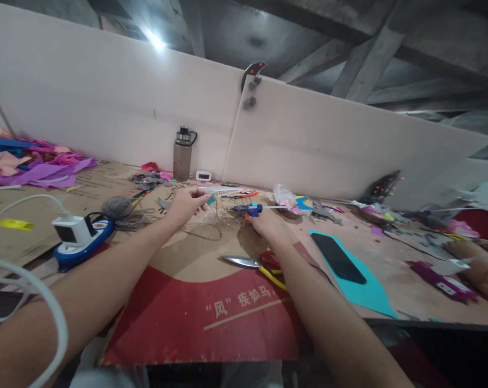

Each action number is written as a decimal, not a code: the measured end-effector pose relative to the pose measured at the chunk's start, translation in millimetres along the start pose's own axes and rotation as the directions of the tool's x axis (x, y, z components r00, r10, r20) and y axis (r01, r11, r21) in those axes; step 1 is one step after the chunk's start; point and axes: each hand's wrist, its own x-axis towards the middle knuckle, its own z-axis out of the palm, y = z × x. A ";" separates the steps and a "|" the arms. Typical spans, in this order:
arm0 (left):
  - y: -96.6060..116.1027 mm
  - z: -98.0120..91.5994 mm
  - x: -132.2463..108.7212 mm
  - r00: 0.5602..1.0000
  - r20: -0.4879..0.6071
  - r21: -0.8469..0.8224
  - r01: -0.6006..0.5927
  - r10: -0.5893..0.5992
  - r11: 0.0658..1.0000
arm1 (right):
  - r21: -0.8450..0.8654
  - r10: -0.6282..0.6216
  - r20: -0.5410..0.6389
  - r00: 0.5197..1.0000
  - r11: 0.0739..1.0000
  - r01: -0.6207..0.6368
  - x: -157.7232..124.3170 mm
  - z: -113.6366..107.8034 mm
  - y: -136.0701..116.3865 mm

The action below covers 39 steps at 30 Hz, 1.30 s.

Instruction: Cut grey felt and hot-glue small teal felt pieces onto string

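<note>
My left hand (186, 205) is closed in a pinch on a small teal piece (211, 200), with a thin grey cord hanging close by. In my right hand (267, 222) is a blue hot glue gun (252, 208), its nozzle directed left toward the teal piece but apart from it. A pale glue stick (275, 207) juts from the back of the gun. Below the hands, scissors (244, 262) with yellow handles lie on the red and brown cardboard (179, 307), partly hidden by my right forearm.
At the left are a ball of grey yarn (117, 207), a blue power strip (84, 245) with a white charger, and coloured scraps (46, 167). A bottle (182, 156) stands by the partition. A phone (338, 257) lies right, near another person's hand (468, 258).
</note>
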 end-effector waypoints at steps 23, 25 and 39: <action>11.9 7.1 -8.2 0.994 0.073 0.136 -0.095 0.085 0.986 | 0.274 -0.282 -0.211 0.936 0.902 0.334 -2.7 40.3 -69.1; 12.3 9.5 -9.1 0.993 0.097 0.066 -0.069 0.062 0.995 | 0.265 -0.289 -0.228 0.930 0.901 0.345 -2.8 37.3 -69.4; 14.6 16.9 -12.7 0.985 0.167 -0.051 -0.044 0.052 0.998 | 0.043 -0.406 -0.249 0.879 0.902 0.429 -4.3 31.3 -71.1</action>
